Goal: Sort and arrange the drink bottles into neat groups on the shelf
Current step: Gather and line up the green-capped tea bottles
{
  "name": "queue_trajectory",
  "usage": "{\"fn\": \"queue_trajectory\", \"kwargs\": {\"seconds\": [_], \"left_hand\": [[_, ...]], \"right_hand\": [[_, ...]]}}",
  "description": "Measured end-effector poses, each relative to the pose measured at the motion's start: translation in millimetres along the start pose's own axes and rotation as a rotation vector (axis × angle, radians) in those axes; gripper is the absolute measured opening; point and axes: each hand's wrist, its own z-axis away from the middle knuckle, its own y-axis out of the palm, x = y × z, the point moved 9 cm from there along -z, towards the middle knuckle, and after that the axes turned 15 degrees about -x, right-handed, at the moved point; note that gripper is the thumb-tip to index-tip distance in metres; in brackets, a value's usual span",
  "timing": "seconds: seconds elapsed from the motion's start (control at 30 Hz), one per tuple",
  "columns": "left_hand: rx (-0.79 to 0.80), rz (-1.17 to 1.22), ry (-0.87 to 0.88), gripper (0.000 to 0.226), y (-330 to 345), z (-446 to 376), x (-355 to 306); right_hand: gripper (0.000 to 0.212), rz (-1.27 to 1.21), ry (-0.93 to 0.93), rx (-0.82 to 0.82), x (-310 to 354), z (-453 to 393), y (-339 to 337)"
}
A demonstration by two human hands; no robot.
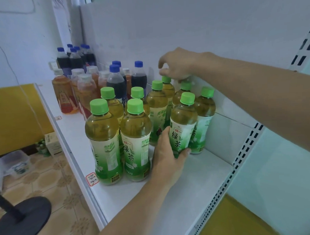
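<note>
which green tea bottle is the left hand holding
The front bottle of the right-hand cluster, label facing the camera. The left hand wraps round its lower body; the two front bottles to its left stand untouched.

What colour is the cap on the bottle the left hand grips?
Bright green, on the green tea bottle held by the left hand; head view.

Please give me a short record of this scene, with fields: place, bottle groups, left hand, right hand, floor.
place: white shelf
bottle groups: green tea bottles in front; amber tea bottles behind on the left; dark cola bottles at the far end
left hand: grips the lower part of a green tea bottle
right hand: fingers on bottle tops in the back row
floor: black round stand base, cardboard box
</note>
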Motion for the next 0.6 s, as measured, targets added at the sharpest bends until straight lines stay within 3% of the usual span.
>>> {"fn": "queue_trajectory", "kwargs": {"seconds": [0.3,0.6], "left_hand": [[0.055,0.045,-0.047,0.079,2.4,-6.0,2.4],[0.075,0.051,-0.06,0.08,6.3,-6.2,3.0]], "right_hand": [[0.013,-0.12,0.047,0.109,-7.6,-4.8,24.2],[0.01,-0.121,0.034,0.117,-9.4,-4.8,24.4]]}}
